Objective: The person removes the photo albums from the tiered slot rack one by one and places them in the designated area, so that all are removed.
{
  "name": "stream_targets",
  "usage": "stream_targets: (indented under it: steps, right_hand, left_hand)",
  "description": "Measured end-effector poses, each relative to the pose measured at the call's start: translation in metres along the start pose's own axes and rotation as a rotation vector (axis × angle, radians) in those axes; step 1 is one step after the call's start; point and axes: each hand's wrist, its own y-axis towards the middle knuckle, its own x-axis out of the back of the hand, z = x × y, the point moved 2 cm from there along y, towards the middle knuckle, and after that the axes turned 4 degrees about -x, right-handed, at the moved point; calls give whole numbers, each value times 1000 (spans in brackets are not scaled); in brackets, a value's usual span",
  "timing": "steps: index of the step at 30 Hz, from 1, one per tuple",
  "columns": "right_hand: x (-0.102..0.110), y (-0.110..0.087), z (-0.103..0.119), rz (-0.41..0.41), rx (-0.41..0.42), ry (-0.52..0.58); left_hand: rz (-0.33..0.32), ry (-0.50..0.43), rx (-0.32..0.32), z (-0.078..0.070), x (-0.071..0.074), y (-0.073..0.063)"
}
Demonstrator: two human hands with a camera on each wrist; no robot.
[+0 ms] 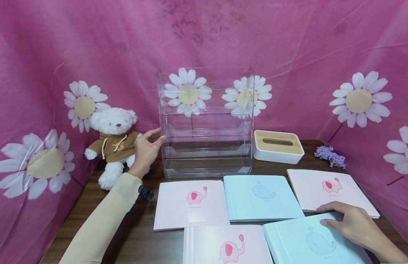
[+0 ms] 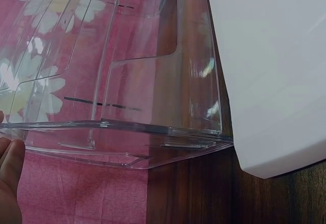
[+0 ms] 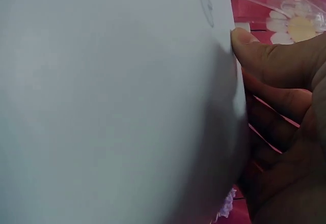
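Note:
My left hand (image 1: pixel 147 149) holds the left side panel of a clear acrylic tiered display rack (image 1: pixel 207 171), thumb and fingers at its edge. In the left wrist view, fingertips (image 2: pixel 11 164) show beside the rack's bottom edge (image 2: pixel 127 126). My right hand (image 1: pixel 353 224) grips the upper right edge of a pale blue book (image 1: pixel 293 245) with a whale on its cover. The right wrist view has the thumb (image 3: pixel 254 51) at the edge of this book (image 3: pixel 117 102) and the other fingers behind it.
Before the rack lie a pink elephant book (image 1: pixel 171 205), another blue whale book (image 1: pixel 243 198), a second pink book (image 1: pixel 306 183) and a third (image 1: pixel 204 245). A teddy bear (image 1: pixel 113 143) sits left. A tissue box (image 1: pixel 276 156) and purple fuzzy bundle (image 1: pixel 330 156) stand right.

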Motion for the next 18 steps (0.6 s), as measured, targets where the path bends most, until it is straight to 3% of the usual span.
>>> stream_targets:
  steps: [6,10,15,18]
  right_hand:
    - [1,5,9,-60,108,-62]
    - [11,13,17,-156,189,-59]
    - [41,33,20,-246,122,20]
    - [62,48,21,-310,131,47]
  left_hand:
    - [-13,9,8,1,3,0]
    - [-17,42,8,3,5,-2]
    - [-1,70,24,8,11,-9]
    - [10,105,-21,9,20,-14]
